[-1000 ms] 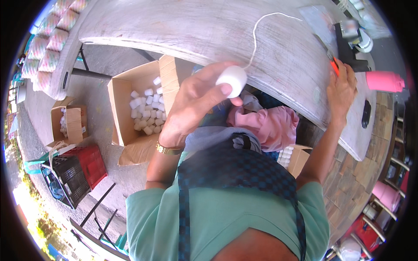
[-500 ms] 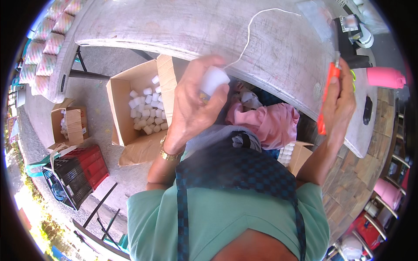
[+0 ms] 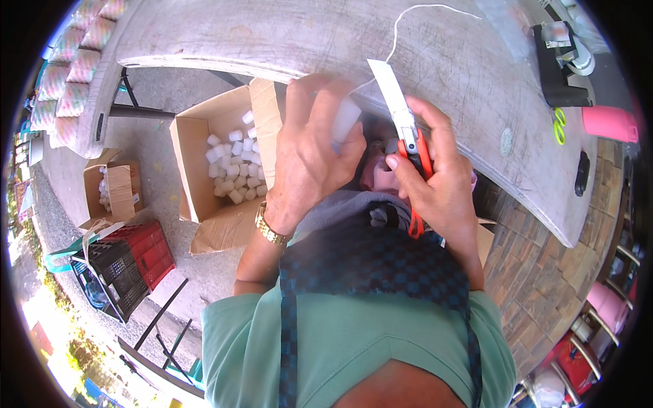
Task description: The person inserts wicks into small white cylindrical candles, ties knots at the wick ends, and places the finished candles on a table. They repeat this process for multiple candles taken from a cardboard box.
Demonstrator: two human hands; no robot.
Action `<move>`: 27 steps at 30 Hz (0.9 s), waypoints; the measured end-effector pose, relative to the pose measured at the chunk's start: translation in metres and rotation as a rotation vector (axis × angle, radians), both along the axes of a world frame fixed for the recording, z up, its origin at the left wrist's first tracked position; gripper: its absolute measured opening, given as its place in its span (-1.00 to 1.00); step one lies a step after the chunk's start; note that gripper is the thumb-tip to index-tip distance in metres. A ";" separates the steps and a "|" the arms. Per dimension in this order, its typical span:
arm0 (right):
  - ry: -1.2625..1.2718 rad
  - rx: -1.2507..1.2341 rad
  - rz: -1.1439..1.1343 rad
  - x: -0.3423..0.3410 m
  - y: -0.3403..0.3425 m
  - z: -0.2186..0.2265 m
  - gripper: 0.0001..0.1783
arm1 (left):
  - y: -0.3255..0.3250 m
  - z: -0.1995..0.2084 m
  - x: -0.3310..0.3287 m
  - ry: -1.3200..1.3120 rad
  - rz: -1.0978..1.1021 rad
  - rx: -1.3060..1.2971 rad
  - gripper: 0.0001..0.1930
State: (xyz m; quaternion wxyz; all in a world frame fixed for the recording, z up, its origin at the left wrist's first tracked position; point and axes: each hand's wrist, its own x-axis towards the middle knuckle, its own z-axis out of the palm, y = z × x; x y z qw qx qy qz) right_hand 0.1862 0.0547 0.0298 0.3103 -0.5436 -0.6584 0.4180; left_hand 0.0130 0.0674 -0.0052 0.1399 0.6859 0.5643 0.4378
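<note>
My left hand [image 3: 299, 163], blurred by motion, is closed around a short white cylinder [image 3: 347, 120] at the near edge of the table [image 3: 469, 95]. A thin white string [image 3: 396, 35] runs from beside the cylinder across the tabletop in a curve. My right hand [image 3: 445, 194] grips orange-handled hand shears [image 3: 406, 129], whose bright, pale blade points up and left, close to the cylinder and the string. Below the hands, a pink cloth [image 3: 381, 173] shows partly behind my fingers.
Left of me stands an open cardboard box [image 3: 190, 163] of several white cylinders, with a smaller box [image 3: 121, 194] and crates [image 3: 149, 255] farther left. Wrapped pastel packs [image 3: 83, 66] line the table's left end. Yellow-green scissors [image 3: 559, 126] and a pink bottle [image 3: 610, 124] lie at right.
My right hand has swung left with the shears, from the table's right side to beside the white cylinder. My left hand stays in nearly the same place, still holding the cylinder.
</note>
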 end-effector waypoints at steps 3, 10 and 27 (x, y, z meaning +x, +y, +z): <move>-0.306 0.256 0.096 -0.004 0.003 -0.001 -0.29 | 0.000 -0.001 -0.001 0.063 0.005 -0.016 -0.52; -0.525 0.389 0.120 -0.013 0.001 0.003 -0.22 | 0.003 -0.007 -0.001 0.106 0.010 0.046 -0.55; -0.596 0.449 0.165 -0.024 0.011 -0.005 -0.20 | 0.006 -0.017 -0.004 0.184 -0.063 0.190 -0.52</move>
